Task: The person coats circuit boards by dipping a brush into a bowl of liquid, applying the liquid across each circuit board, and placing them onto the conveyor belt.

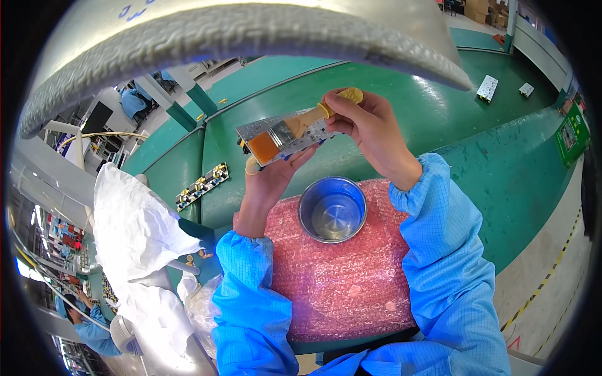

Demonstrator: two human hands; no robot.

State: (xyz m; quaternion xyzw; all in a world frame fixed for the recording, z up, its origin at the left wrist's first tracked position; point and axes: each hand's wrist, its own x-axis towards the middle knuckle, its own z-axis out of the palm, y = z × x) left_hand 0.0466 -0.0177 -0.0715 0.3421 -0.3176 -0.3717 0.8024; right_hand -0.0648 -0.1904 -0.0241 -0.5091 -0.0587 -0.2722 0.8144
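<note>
Near the far edge of the pink bubble wrap [348,285], a round metal bowl [308,210], standing upright; inside, a shining bottom, perhaps with clear liquid, not possible to tell surely. At the left, a crumpled clear plastic bag [204,307], contents not readable. Beyond the bowl, raised above the green table [414,103], a metal box [305,140], held tilted from below in the closed left hand [271,178]. In the right hand [375,125], a brush [284,133], gripped by the handle, with orange bristles over the box; contact not possible to judge. To the right, a wide stretch of green table up to two small metal boxes [487,88], then the curved table edge. Above, close to the brush, the rim of a big pale cover [251,34].
</note>
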